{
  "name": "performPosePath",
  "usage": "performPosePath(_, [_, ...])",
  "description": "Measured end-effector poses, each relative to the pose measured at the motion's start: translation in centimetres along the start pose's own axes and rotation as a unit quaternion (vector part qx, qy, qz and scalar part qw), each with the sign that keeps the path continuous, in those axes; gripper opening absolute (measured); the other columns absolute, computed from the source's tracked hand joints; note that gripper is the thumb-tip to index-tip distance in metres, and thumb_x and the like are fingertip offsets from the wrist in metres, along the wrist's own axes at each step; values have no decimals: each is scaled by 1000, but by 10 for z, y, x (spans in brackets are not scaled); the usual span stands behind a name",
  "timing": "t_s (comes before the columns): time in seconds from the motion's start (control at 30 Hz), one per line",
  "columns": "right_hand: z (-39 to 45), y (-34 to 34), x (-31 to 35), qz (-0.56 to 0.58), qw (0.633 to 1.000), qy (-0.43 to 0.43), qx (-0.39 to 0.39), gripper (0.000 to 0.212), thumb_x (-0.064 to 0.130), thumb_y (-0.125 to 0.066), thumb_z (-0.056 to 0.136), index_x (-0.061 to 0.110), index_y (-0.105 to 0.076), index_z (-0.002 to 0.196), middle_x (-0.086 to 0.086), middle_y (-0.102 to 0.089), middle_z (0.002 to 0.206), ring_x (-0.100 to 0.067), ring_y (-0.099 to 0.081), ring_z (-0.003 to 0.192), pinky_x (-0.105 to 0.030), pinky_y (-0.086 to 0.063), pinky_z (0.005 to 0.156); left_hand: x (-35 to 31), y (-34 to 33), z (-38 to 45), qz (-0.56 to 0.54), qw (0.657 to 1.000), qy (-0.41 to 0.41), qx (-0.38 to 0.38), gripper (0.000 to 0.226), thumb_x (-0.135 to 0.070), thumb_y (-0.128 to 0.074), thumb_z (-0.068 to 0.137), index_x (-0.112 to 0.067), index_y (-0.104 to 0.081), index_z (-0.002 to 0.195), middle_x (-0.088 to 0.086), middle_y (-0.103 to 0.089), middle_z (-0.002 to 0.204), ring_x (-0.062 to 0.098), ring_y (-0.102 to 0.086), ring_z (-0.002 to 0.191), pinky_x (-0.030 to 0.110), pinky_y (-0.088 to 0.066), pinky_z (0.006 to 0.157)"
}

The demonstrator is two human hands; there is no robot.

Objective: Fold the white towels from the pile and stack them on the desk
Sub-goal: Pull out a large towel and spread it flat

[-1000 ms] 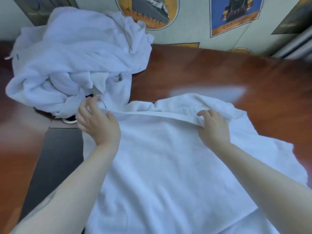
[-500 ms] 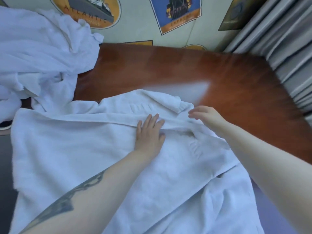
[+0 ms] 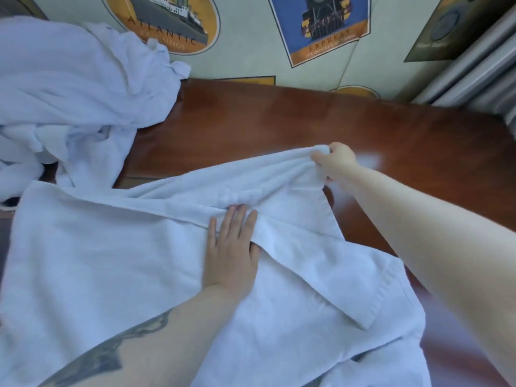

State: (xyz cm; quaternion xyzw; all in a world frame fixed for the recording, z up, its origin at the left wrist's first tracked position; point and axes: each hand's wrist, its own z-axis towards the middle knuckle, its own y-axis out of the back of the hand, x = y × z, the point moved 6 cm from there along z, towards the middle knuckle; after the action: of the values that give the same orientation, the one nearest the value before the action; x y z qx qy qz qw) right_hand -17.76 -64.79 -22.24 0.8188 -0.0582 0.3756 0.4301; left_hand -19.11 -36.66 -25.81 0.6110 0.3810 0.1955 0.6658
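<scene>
Head view: we're looking down at the white towel (image 3: 111,263) spread across the near part of the tabletop (image 3: 279,121), partly doubled over, its right edge flopping back as a loose flap. It's terry cloth, so we're judging it soft, light, limp and not slippery; it won't hold an edge unless pinned, and it's bunching wherever it's pulled. Best holds are looking like corners and hemmed edges, with a flat palm on the crease.

Left hand (image 3: 231,247) is lying flat, fingers straight and together, pressing the towel down at the fold line near the middle. Forearm is coming in from the near left.

Right hand (image 3: 333,162) is reaching out to the far right, fingers curled round a bunched corner of the same towel, lifting it just off the tabletop. Cloth is running taut from that corner to the pinned spot.

Unfolded pile (image 3: 69,93) is sitting far left on the tabletop, touching the towel's far-left edge. We're seeing no folded stack.
</scene>
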Motion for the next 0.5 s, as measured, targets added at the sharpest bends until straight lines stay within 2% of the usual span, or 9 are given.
performPosePath(0.13, [21, 6, 18, -7, 995, 77, -55, 7, 20, -45, 93, 19, -48, 99, 7, -49, 79, -21, -49, 76, -32, -39, 60, -1, 0, 1, 18, 1000, 11, 6, 60, -39, -20, 97, -31, -12, 156, -5, -3, 165, 16, 9, 151, 46, 7, 122])
performPosePath(0.17, [21, 1, 19, -3, 994, 82, -71, 14, 16, -41, 93, 21, -49, 104, 7, -52, 82, -21, -49, 77, -31, -36, 61, 0, 0, 1, 31, 999, 20, 9, 63, -42, -15, 94, -31, -10, 156, -4, 0, 165, 18, 11, 151, 49, 8, 121])
performPosePath(0.23, [18, -6, 17, 9, 990, 76, -117, 32, 11, -41, 93, 26, -49, 120, 5, -58, 100, -23, -53, 90, -30, -37, 72, 3, -3, 1, 70, 996, 40, 21, 67, -44, -12, 91, -31, 0, 156, -3, 9, 164, 21, 18, 149, 54, 9, 119])
performPosePath(0.3, [7, -6, 20, -17, 977, 91, -193, 43, 10, -51, 93, 24, -48, 133, 3, -56, 126, -24, -50, 114, -33, -37, 90, 6, -7, 1, 91, 994, 59, 26, 69, -45, -12, 91, -29, 8, 156, -2, 14, 164, 23, 23, 148, 59, 7, 117])
performPosePath(0.37, [-20, -10, 29, -19, 952, 186, -244, 44, 7, -56, 89, 18, -53, 131, 1, -56, 133, -24, -47, 124, -33, -31, 100, 8, -11, 2, 104, 992, 65, 38, 71, -48, -9, 90, -29, 14, 155, -2, 17, 163, 25, 24, 148, 63, 4, 115])
performPosePath(0.4, [-37, -20, 32, -31, 940, 255, -223, 43, 5, -57, 87, 14, -57, 129, -2, -57, 134, -26, -48, 126, -33, -30, 103, 8, -12, 2, 107, 991, 66, 39, 72, -48, -8, 89, -30, 15, 154, -2, 18, 163, 25, 23, 148, 64, 3, 114])
performPosePath(0.43, [-56, -37, 29, -74, 930, 320, -167, 43, 6, -58, 88, 13, -57, 130, -6, -54, 139, -29, -45, 131, -36, -28, 108, 8, -13, 2, 108, 991, 65, 37, 73, -47, -8, 88, -30, 16, 154, -2, 17, 163, 26, 21, 149, 65, 1, 113])
performPosePath(0.5, [-88, -70, 2, -201, 907, 369, -10, 46, 21, -52, 98, 20, -46, 143, -3, -31, 158, -22, -22, 148, -39, -10, 118, 9, -14, 2, 110, 991, 64, 31, 73, -46, -8, 87, -29, 13, 155, -2, 12, 164, 26, 16, 150, 66, -2, 112])
